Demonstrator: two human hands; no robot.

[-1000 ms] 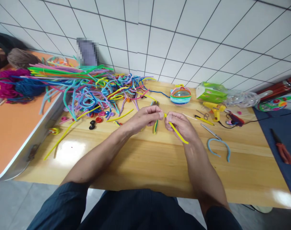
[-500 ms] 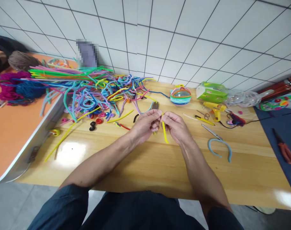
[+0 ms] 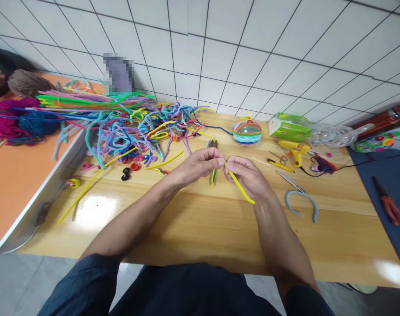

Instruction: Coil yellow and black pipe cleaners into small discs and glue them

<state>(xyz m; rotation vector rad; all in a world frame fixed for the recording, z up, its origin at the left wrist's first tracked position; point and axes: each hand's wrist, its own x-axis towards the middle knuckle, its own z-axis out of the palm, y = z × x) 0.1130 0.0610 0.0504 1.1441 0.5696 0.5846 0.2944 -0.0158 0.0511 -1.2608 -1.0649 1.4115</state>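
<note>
A yellow pipe cleaner [image 3: 241, 188] is pinched at its upper end between the fingertips of both hands, over the middle of the table. My left hand [image 3: 201, 166] is closed, its thumb and forefinger meeting at that end. Against it, my right hand [image 3: 248, 174] is closed on the same strip, whose loose length slants down toward my right wrist. A pair of pliers [image 3: 213, 176] with green and yellow handles lies under and behind my left hand, partly covered by it. The very tip of the pipe cleaner is hidden by my fingers.
Tangled coloured pipe cleaners [image 3: 121, 131] are heaped at the left. A striped ball-shaped craft [image 3: 247, 132] sits at the back. To the right are a yellow glue gun [image 3: 297, 152], a yellow cutter [image 3: 281, 165], scissors [image 3: 283, 159] and a bent blue pipe cleaner [image 3: 301, 193].
The yellow pipe cleaner's free end has swung to the right, from hanging nearly straight down to slanting. My hands have shifted slightly, and more of the pliers' handles shows.
</note>
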